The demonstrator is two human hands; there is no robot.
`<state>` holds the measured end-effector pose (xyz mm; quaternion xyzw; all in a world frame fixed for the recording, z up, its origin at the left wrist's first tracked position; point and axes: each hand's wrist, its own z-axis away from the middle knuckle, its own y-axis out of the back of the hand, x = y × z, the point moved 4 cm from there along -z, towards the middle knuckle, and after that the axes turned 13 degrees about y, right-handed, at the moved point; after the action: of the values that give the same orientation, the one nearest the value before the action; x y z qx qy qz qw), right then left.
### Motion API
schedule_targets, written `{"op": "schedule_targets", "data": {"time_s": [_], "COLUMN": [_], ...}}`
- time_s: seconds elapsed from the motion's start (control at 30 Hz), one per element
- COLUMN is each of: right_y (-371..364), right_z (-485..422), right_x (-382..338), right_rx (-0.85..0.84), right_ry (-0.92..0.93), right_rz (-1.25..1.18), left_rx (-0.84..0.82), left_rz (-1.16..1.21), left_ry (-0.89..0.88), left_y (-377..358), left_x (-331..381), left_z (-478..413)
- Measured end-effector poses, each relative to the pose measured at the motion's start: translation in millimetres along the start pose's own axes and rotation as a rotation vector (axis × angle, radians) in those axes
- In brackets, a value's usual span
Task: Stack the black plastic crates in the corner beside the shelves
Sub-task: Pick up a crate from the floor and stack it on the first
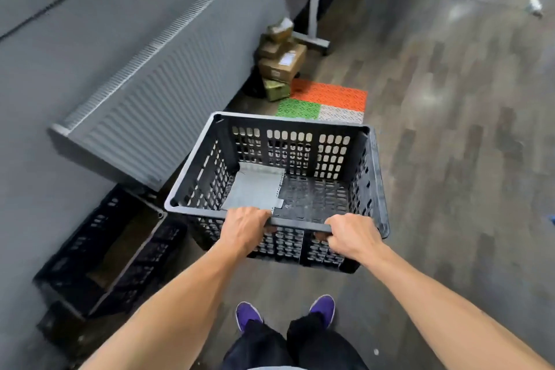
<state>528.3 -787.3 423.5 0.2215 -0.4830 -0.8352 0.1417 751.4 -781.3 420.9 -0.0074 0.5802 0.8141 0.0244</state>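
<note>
A black crate (279,177) is carried above the floor (450,159), beside another crate (105,252) by the wall. Left hand (244,227) and right hand (353,237) clench its near rim. Next, likely: lower it squarely onto that crate.

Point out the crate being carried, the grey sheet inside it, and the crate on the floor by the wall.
carried black crate (300,122), head view, far rim.
grey sheet (253,188), head view, its middle, on the crate's bottom.
black crate on the floor (90,231), head view, perforated far wall, below the radiator.
</note>
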Motion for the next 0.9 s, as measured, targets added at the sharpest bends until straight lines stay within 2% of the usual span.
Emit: {"op": "schedule_targets", "data": {"time_s": [0.43,0.63,0.9], "right_y": [14,15,9], "right_z": [-103,-136,-189], "right_x": [-199,-279,-364], "right_rx": [-0.094,-0.109,-0.196], "right_ry": [0.354,0.514,0.725], "right_rz": [0.231,0.312,0.394], "left_rx": [-0.001,-0.017,-0.116], "left_rz": [0.157,0.233,0.287], "left_ry": [0.377,0.529,0.823], "left_y": [-35,-50,-72], "left_x": [-199,-262,-321], "left_z": [94,138,177]}}
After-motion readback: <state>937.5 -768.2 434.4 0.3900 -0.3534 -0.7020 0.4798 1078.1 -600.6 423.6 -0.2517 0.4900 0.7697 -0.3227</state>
